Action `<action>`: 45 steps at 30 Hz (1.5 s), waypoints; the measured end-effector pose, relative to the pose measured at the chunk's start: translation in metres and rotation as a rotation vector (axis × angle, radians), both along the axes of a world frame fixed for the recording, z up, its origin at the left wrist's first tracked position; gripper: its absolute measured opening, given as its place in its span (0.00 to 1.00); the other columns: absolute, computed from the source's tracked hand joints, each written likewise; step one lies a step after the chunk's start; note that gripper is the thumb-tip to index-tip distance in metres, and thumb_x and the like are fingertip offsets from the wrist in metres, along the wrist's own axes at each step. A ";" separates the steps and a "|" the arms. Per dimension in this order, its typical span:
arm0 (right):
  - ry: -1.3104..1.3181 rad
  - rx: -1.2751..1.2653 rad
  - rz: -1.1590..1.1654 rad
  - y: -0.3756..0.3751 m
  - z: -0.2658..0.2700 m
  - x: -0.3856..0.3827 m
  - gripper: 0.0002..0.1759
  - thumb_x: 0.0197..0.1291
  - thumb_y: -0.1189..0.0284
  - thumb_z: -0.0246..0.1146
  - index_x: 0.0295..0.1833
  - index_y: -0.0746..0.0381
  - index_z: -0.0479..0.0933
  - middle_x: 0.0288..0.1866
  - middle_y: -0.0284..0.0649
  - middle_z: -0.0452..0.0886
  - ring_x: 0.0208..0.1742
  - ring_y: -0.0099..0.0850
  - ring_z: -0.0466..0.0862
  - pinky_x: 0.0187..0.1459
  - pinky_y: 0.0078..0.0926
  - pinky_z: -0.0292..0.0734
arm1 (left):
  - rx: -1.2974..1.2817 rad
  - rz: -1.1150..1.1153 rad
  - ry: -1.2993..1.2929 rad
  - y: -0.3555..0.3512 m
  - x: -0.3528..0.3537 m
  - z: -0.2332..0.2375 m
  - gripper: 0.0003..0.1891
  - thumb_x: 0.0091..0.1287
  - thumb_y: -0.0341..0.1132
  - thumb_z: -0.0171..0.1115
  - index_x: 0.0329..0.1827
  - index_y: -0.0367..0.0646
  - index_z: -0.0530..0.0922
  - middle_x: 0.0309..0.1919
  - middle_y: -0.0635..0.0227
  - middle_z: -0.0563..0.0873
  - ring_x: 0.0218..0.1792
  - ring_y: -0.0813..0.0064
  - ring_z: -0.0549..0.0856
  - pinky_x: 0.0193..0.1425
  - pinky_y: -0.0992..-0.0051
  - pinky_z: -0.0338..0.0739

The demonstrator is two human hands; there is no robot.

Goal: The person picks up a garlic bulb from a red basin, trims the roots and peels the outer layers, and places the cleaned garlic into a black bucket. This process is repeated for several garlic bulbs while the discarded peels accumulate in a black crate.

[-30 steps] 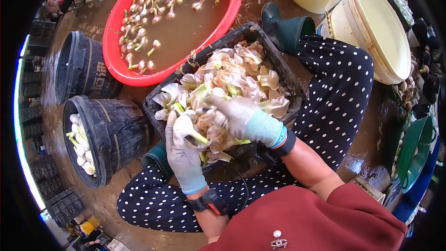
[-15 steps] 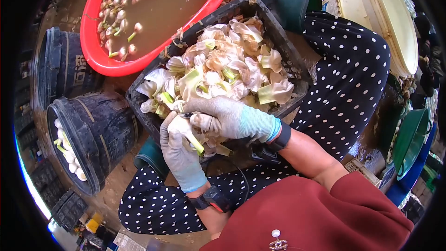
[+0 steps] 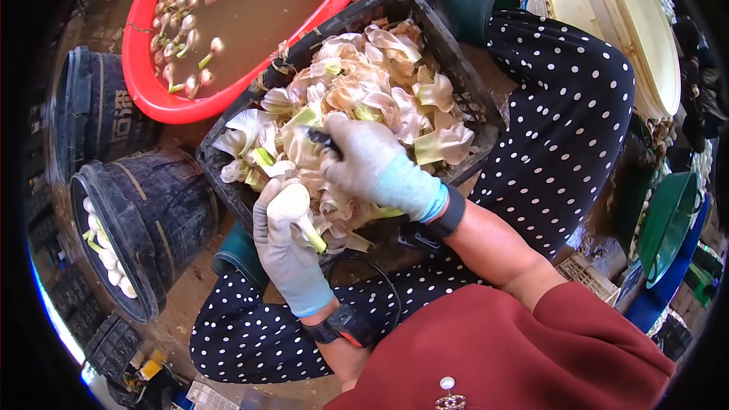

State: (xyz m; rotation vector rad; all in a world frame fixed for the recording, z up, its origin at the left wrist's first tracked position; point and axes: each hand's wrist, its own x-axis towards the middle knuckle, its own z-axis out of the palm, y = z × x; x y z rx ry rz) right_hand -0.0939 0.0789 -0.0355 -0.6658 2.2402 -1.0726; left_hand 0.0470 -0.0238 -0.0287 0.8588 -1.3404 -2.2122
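My left hand (image 3: 279,239) wears a grey-white glove and is closed around a pale, peeled garlic bulb (image 3: 288,203), whose short green stem points down to the right. Above and to the right of it, my gloved right hand (image 3: 363,153) grips a small black-handled knife (image 3: 325,140); motion blurs it and its blade cannot be made out. Both hands are over the near side of a black plastic crate (image 3: 472,72). Heaped in this crate are papery garlic skins (image 3: 364,95) with some green leaf pieces.
At the upper left stands a red basin (image 3: 140,83) of murky water with unpeeled garlic bulbs (image 3: 186,26). A tipped black bucket (image 3: 163,212) on the left holds peeled white garlic (image 3: 106,250). Another dark bucket (image 3: 106,106) stands behind it. Green basin (image 3: 668,228) at right.
My right hand has moved up and away from the garlic bulb, taking the knife with it. The bulb in my left hand now shows more fully.
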 end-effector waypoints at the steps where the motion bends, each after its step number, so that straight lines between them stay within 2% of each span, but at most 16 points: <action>1: -0.004 -0.077 -0.047 0.003 -0.001 -0.002 0.11 0.51 0.70 0.61 0.40 0.63 0.74 0.28 0.52 0.79 0.35 0.49 0.82 0.39 0.42 0.77 | -0.004 0.002 0.004 -0.001 -0.001 0.000 0.21 0.67 0.37 0.62 0.58 0.33 0.73 0.52 0.57 0.81 0.52 0.68 0.81 0.59 0.72 0.76; 3: -0.055 -0.100 -0.016 0.007 0.006 0.004 0.11 0.51 0.71 0.62 0.41 0.62 0.75 0.29 0.49 0.79 0.35 0.48 0.82 0.38 0.40 0.77 | -0.030 0.007 -0.031 -0.001 -0.002 -0.001 0.21 0.67 0.38 0.62 0.57 0.33 0.74 0.52 0.58 0.81 0.52 0.70 0.81 0.58 0.72 0.76; 5: 0.098 -0.246 0.210 0.009 0.016 0.013 0.13 0.49 0.70 0.64 0.42 0.60 0.76 0.33 0.45 0.80 0.36 0.45 0.82 0.38 0.39 0.77 | -0.061 0.021 -0.059 0.000 -0.002 -0.002 0.20 0.66 0.37 0.63 0.56 0.33 0.74 0.51 0.59 0.81 0.51 0.71 0.81 0.57 0.73 0.76; 6: 0.140 -0.193 0.244 0.009 0.018 0.016 0.14 0.47 0.69 0.65 0.42 0.57 0.77 0.36 0.41 0.80 0.38 0.44 0.82 0.38 0.40 0.76 | -0.093 0.031 -0.088 0.001 -0.003 -0.002 0.19 0.66 0.35 0.64 0.55 0.33 0.75 0.51 0.60 0.81 0.50 0.72 0.81 0.57 0.73 0.77; 11: 0.193 -0.102 0.223 0.003 0.014 0.026 0.12 0.47 0.70 0.64 0.39 0.61 0.74 0.36 0.43 0.79 0.36 0.45 0.82 0.36 0.43 0.76 | -0.310 0.042 -0.188 0.007 -0.005 0.002 0.16 0.62 0.30 0.66 0.50 0.33 0.77 0.46 0.62 0.82 0.47 0.75 0.81 0.55 0.74 0.77; 14: 0.168 -0.081 0.177 -0.002 0.012 0.027 0.12 0.47 0.69 0.64 0.36 0.62 0.73 0.33 0.46 0.78 0.35 0.47 0.82 0.34 0.44 0.76 | -0.247 -0.049 -0.144 0.001 0.003 -0.005 0.18 0.66 0.33 0.63 0.55 0.33 0.74 0.47 0.62 0.82 0.45 0.76 0.81 0.54 0.75 0.75; 17: 0.086 -0.074 0.059 -0.007 0.006 0.018 0.11 0.48 0.68 0.62 0.34 0.63 0.73 0.27 0.50 0.79 0.33 0.50 0.82 0.37 0.44 0.77 | -0.135 -0.002 -0.099 0.002 0.001 -0.006 0.19 0.68 0.34 0.60 0.58 0.33 0.72 0.51 0.58 0.80 0.46 0.73 0.80 0.53 0.75 0.76; 23: 0.045 0.057 -0.127 0.000 -0.016 -0.002 0.11 0.50 0.71 0.61 0.37 0.65 0.74 0.31 0.54 0.79 0.38 0.50 0.82 0.41 0.43 0.76 | 0.068 -0.033 0.059 -0.006 0.006 -0.006 0.26 0.67 0.40 0.61 0.63 0.33 0.68 0.56 0.54 0.78 0.52 0.66 0.80 0.57 0.68 0.76; 25: 0.006 -0.095 -0.111 0.003 -0.008 0.000 0.12 0.51 0.71 0.60 0.40 0.65 0.75 0.31 0.53 0.79 0.38 0.50 0.82 0.41 0.43 0.76 | 0.167 -0.027 0.128 -0.007 0.005 -0.004 0.26 0.68 0.40 0.60 0.63 0.33 0.67 0.57 0.53 0.77 0.51 0.66 0.80 0.55 0.68 0.77; 27: 0.048 -0.257 0.013 0.006 0.006 0.007 0.15 0.54 0.70 0.60 0.48 0.61 0.76 0.36 0.50 0.80 0.39 0.49 0.82 0.41 0.41 0.77 | 0.131 -0.013 0.128 -0.005 0.000 -0.002 0.25 0.68 0.39 0.59 0.63 0.33 0.67 0.57 0.54 0.76 0.50 0.66 0.80 0.56 0.68 0.77; 30: 0.136 -0.199 0.209 0.007 0.024 0.017 0.15 0.54 0.64 0.64 0.47 0.58 0.78 0.40 0.42 0.81 0.40 0.44 0.83 0.40 0.38 0.77 | 0.040 0.001 0.044 0.003 -0.004 0.005 0.21 0.69 0.39 0.60 0.58 0.33 0.71 0.51 0.61 0.79 0.49 0.71 0.80 0.58 0.72 0.74; 31: 0.138 -0.203 0.203 0.007 0.026 0.018 0.15 0.54 0.64 0.64 0.47 0.58 0.78 0.40 0.42 0.81 0.40 0.44 0.83 0.40 0.38 0.77 | 0.036 -0.004 0.045 0.003 -0.004 0.003 0.21 0.69 0.39 0.60 0.58 0.33 0.71 0.51 0.61 0.79 0.49 0.71 0.80 0.58 0.72 0.74; 33: 0.170 -0.119 0.272 0.006 0.026 0.019 0.15 0.53 0.65 0.64 0.45 0.57 0.79 0.38 0.41 0.81 0.40 0.44 0.83 0.39 0.39 0.77 | -0.224 0.009 -0.070 0.004 -0.004 -0.001 0.21 0.68 0.40 0.62 0.55 0.32 0.73 0.49 0.63 0.80 0.49 0.74 0.80 0.58 0.73 0.74; 37: 0.054 -0.095 0.292 0.009 0.028 0.011 0.13 0.49 0.67 0.65 0.41 0.59 0.78 0.36 0.42 0.80 0.39 0.45 0.82 0.37 0.43 0.76 | -0.242 -0.021 -0.074 0.004 -0.007 -0.002 0.19 0.66 0.38 0.64 0.53 0.33 0.75 0.49 0.63 0.80 0.49 0.75 0.80 0.57 0.73 0.74; 43: 0.083 -0.229 0.099 0.003 0.008 0.008 0.12 0.47 0.68 0.64 0.35 0.64 0.73 0.30 0.50 0.78 0.35 0.50 0.81 0.37 0.45 0.76 | -0.155 -0.036 -0.152 0.006 -0.009 -0.007 0.22 0.65 0.38 0.65 0.57 0.33 0.73 0.50 0.60 0.80 0.48 0.72 0.81 0.58 0.72 0.75; 45: 0.021 -0.074 -0.028 0.000 0.000 -0.001 0.13 0.48 0.65 0.64 0.35 0.64 0.76 0.31 0.51 0.80 0.36 0.49 0.83 0.38 0.43 0.78 | -0.108 -0.017 -0.044 0.010 -0.018 -0.004 0.24 0.66 0.41 0.63 0.58 0.34 0.72 0.51 0.57 0.80 0.47 0.68 0.82 0.55 0.71 0.77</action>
